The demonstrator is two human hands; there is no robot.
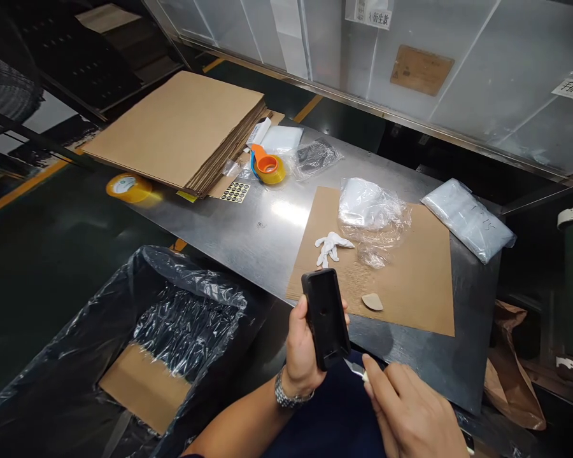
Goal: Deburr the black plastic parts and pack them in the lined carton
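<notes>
My left hand (302,350) is wrapped round a black rectangular case (325,318), held tilted with its hollow side facing me. The fingertips show at its right edge, and a metal watch sits on the wrist. In my right hand (405,407) is a small craft knife (356,368), its blade close to the lower right corner of the case. Whether the blade touches the case I cannot tell. Most of the knife's handle is hidden by my fingers. Beyond the case, a white glove (332,247) and a small beige wedge-shaped piece (372,301) lie on a cardboard sheet (420,273).
A metal table (229,235) carries stacked cardboard sheets (181,121), an orange tape dispenser (267,166), a yellow tape roll (128,186), clear plastic bags (370,207) and a white packet (468,219). A black-lined bin (191,318) stands left; a brown paper bag (513,369) is at right.
</notes>
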